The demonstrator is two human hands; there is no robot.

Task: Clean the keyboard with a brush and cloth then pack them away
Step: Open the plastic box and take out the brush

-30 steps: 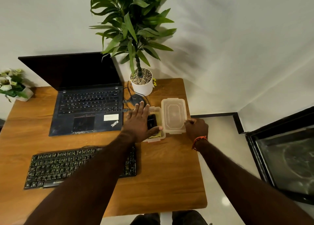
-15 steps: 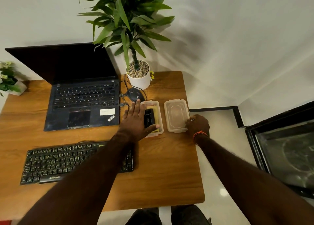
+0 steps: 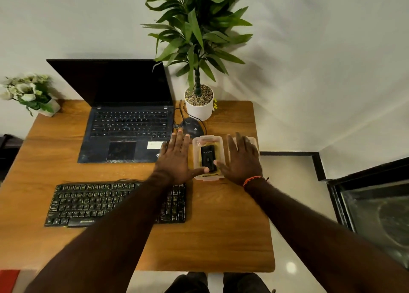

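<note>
No object is gripped by either hand. The left hand (image 3: pixel 177 157) is laid flat with fingers straight and spread, just left of the clear container (image 3: pixel 208 157); its thumb is stretched across the container's near end. The right hand (image 3: pixel 242 159) is likewise spread flat just right of the container, over the clear lid (image 3: pixel 252 141), of which only the far right corner is seen; its thumb is pointed toward the container's near end, close to the left thumb. An orange band (image 3: pixel 252 180) is worn at the right wrist.

Inside the container a black brush (image 3: pixel 208 157) is seen lying lengthwise on a yellow cloth (image 3: pixel 218 171). The container is set on the wooden desk (image 3: pixel 221 237). The keyboard (image 3: pixel 88 204) is placed nearer than the container and to its left, partly covered by the left forearm. A laptop (image 3: pixel 126 124) is stood open left of the container, with its screen dark. Just beyond the container a black mouse (image 3: pixel 192 126) is found, and beyond that a potted plant (image 3: pixel 199 102). A small flower pot (image 3: pixel 31 93) is placed far left of the container, at the desk's far corner.
</note>
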